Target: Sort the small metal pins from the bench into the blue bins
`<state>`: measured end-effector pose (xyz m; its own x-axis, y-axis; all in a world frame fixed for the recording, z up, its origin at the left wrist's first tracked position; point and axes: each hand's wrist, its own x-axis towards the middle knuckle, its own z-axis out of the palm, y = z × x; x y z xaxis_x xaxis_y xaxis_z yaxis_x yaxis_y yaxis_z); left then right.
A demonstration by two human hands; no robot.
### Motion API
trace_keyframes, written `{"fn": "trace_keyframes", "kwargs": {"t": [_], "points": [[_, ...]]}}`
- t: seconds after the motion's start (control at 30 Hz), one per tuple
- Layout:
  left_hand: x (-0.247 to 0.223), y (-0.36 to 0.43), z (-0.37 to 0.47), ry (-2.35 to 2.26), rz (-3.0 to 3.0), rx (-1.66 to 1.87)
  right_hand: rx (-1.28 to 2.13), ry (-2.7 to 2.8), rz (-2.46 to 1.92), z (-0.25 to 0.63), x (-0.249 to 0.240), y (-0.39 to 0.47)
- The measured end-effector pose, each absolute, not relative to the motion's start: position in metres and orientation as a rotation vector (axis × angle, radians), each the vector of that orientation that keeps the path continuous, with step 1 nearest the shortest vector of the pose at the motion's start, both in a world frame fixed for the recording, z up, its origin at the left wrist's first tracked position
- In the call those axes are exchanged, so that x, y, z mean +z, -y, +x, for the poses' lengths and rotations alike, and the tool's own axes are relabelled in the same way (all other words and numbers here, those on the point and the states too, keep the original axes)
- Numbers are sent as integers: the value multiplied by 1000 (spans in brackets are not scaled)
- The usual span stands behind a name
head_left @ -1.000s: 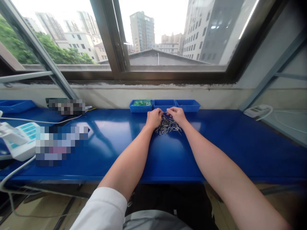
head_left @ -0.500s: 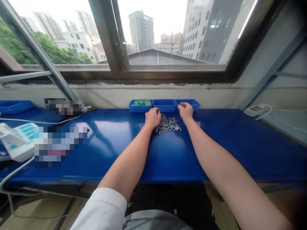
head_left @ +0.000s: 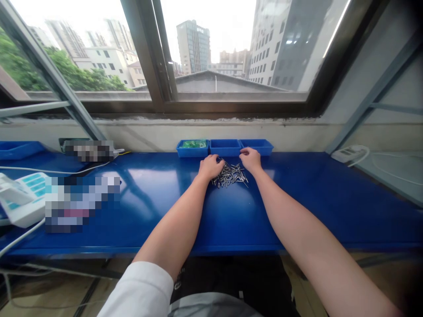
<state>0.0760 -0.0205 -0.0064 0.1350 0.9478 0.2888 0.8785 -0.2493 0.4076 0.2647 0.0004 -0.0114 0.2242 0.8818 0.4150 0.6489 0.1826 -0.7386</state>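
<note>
A loose pile of thin metal pins (head_left: 231,176), perhaps rivets or nails, lies on the blue tabletop (head_left: 238,220). At the pile's left edge is my left hand (head_left: 209,168), palm down, its thumb apart from the bent fingers and close to the pins. My right hand (head_left: 252,160) hovers just in front of the right-hand blue bin (head_left: 264,147), above the pile's right side. Its fingers are loosely bent, with a small gap at the thumb, and I see nothing between them. Both palms are hidden.
A middle blue bin (head_left: 225,148) stands beside a left blue bin (head_left: 193,152) holding green-and-clear packets. Left are a white device with teal panels (head_left: 29,189), a blurred-out item (head_left: 82,204) and cables. A power strip (head_left: 346,152) lies at right, by the metal frame (head_left: 366,103).
My right hand has drawn back from over the right bin toward the pile. My left hand has shifted slightly, its thumb now spread toward the pins. The camera view has tilted a little.
</note>
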Motion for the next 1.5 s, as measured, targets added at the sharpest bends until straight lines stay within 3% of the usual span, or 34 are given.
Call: {"fn": "trace_keyframes", "kwargs": {"t": [0.3, 1.13, 1.33, 1.5], "points": [[-10, 24, 79, -1835, 2315, 429, 257, 1935, -1741, 240, -13, 10], [-15, 23, 81, -1800, 2346, 466, 84, 2105, -1770, 224, -14, 13], [-16, 23, 80, -1805, 2336, 541, 112, 2053, -1758, 225, -16, 10], [-14, 22, 80, -1791, 2343, 845, 195, 1938, -1621, 227, -14, 10]]}}
